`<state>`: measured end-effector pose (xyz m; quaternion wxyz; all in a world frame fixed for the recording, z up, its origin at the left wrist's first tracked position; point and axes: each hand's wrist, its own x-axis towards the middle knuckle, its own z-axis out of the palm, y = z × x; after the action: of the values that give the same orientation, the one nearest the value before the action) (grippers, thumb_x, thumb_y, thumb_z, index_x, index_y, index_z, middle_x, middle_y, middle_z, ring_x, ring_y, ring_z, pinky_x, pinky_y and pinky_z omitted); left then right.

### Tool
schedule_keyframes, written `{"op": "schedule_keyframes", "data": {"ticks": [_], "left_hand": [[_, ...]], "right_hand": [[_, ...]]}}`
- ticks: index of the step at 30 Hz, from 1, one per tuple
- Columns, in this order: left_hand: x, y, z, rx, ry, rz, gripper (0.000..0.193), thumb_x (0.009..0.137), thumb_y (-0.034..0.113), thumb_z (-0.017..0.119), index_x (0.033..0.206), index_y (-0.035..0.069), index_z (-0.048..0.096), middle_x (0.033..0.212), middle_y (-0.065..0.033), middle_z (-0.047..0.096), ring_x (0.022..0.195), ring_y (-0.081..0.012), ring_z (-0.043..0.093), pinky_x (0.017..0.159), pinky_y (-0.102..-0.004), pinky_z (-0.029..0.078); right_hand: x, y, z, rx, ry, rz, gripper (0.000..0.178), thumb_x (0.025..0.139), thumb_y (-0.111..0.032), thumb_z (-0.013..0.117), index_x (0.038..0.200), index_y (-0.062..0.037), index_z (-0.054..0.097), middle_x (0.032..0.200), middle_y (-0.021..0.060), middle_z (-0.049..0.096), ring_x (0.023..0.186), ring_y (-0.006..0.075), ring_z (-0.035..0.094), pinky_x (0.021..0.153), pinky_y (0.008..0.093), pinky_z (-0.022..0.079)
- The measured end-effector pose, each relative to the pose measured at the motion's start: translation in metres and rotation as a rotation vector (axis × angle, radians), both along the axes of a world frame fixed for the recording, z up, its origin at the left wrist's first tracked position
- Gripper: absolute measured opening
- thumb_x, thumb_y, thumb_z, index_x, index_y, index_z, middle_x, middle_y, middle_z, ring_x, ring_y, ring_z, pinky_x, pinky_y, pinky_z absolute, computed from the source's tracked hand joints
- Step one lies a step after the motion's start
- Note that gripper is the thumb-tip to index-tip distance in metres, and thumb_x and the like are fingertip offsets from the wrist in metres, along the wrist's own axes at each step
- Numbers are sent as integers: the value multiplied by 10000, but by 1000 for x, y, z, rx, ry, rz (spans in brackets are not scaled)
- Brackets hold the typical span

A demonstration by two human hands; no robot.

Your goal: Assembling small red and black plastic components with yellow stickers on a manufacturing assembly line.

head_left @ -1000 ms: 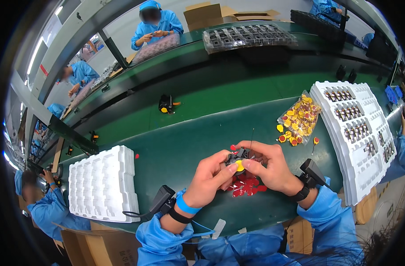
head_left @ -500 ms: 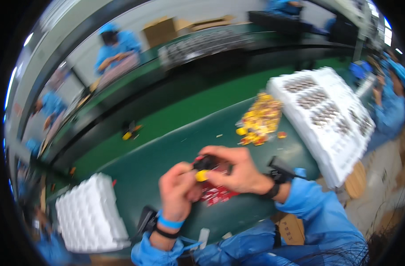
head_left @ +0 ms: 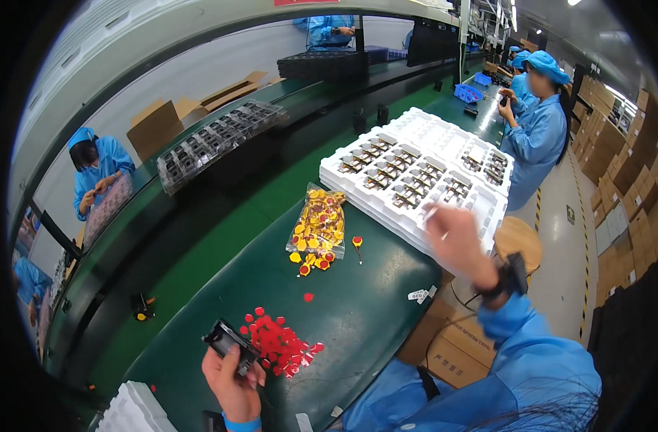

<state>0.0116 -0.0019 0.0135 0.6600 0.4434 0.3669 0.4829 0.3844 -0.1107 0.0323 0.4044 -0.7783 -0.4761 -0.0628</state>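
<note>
My left hand [head_left: 230, 378] grips a small black plastic housing [head_left: 232, 347] above the near part of the green work table [head_left: 372, 309]. Right beside it lies a loose heap of red hexagonal pieces [head_left: 275, 344]. Over the near edge of a white foam tray [head_left: 422, 124] hangs my right hand [head_left: 455, 239], its fingers smeared by motion, so whether they hold anything is unclear. Rows of small metal-and-black parts [head_left: 394, 167] fill several of the tray's pockets. Left of the tray, yellow round pieces with red faces spill from a clear plastic bag [head_left: 320, 219].
One yellow-and-red piece [head_left: 357, 243] lies apart from the bag. Another white tray [head_left: 133, 410] stands at the near left. Beyond runs a green conveyor [head_left: 221, 241] with a black-and-yellow part [head_left: 143, 307]. A co-worker [head_left: 539, 119] stands at the right near a wooden stool [head_left: 517, 243].
My hands, close together around the black housing and a yellow piece before, are now apart. The right has gone to the tray; the left keeps the housing. The view has swung right.
</note>
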Motion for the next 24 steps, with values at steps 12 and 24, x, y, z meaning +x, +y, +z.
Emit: {"op": "schedule_keyframes", "data": {"ticks": [12,24], "left_hand": [[-1,0,-9,-9,21,43,138,910,129,597,968,22,531,685,-53,546,397,-119,428,362,-289,385],[-6,1,-17,80,204,-27,139,932,115,657,938,0,579,743,16,600,639,-48,550,543,-223,438]], "right_hand": [[203,2,7,-271,484,-40,184,653,-57,753,699,74,632,609,81,580,416,135,469,391,303,317],[-124,25,6,-101,829,746,139,879,-60,676,819,64,659,685,79,673,581,139,663,528,252,544]]}}
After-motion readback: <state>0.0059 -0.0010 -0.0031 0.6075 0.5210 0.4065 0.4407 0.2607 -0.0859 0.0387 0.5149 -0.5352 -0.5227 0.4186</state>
